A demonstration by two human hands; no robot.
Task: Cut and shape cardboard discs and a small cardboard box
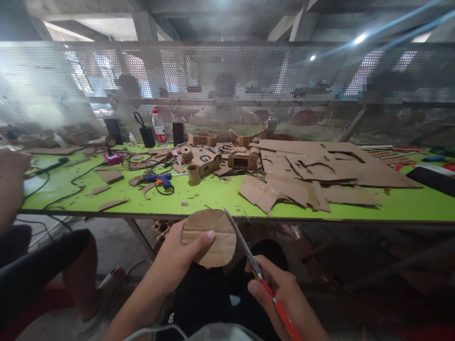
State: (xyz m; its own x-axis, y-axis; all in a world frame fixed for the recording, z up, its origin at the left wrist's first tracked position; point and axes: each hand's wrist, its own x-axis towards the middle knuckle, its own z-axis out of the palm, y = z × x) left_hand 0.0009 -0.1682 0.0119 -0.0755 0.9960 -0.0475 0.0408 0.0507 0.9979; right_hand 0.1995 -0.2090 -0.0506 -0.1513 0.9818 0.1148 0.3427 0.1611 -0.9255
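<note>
One cardboard disc (223, 246) is being pinched by my left hand (180, 248) above the lap (199, 298), right hand (279, 289) clasping scissors (253, 263) beside its edge; from afar I'm apparently trimming, next probably needing to rotate it

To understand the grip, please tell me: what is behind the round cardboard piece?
Behind the round cardboard piece, the green table shows above, dark clothing below. The left hand holds the piece; its fingers behind are mostly covered.
</note>
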